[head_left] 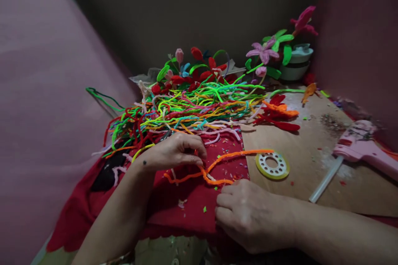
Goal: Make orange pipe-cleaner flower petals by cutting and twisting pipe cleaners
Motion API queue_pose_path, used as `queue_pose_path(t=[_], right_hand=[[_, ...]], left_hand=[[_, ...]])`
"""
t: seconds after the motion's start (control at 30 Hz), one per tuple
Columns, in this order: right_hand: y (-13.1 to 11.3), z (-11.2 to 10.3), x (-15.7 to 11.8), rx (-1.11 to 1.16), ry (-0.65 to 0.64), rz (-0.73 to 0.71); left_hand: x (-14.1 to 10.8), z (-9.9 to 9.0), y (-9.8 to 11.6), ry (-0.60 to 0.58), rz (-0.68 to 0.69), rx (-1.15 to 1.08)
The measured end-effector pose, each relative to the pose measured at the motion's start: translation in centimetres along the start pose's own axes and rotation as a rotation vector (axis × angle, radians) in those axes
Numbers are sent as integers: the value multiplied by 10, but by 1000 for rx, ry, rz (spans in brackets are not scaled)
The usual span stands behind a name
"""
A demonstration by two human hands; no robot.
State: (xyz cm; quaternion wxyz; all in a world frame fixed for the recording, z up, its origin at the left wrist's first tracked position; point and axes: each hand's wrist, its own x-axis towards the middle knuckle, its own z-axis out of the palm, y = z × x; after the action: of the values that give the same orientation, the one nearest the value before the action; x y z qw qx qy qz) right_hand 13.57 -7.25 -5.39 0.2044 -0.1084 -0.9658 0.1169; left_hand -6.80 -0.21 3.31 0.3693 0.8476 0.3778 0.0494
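Orange pipe cleaners [231, 155] cross each other above the red cloth, one end reaching right over a tape roll. My left hand [183, 151] pinches them near the crossing, thumb and fingers pressed together. Lower and to the right, my right hand [245, 211] has its fingers curled closed around the end of an orange strand that runs toward it. Its fingertips are partly hidden behind the back of the hand. Just past the left hand lies a big heap of pipe cleaners [199, 107] in many colours.
A yellow-rimmed tape roll [282, 167] lies on the brown board [298, 194]. A pink glue gun [354, 140] with a clear glue stick rests at right. Fuzzy flowers [263, 52] and a pale pot [295, 70] stand at the back. Scraps litter the red cloth [174, 215].
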Motion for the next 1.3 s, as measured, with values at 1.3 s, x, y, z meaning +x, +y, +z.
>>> queue_pose_path(t=[1.3], right_hand=[[35,-58,14,1895,1085,556]], left_hand=[[14,80,7,482,396,729]])
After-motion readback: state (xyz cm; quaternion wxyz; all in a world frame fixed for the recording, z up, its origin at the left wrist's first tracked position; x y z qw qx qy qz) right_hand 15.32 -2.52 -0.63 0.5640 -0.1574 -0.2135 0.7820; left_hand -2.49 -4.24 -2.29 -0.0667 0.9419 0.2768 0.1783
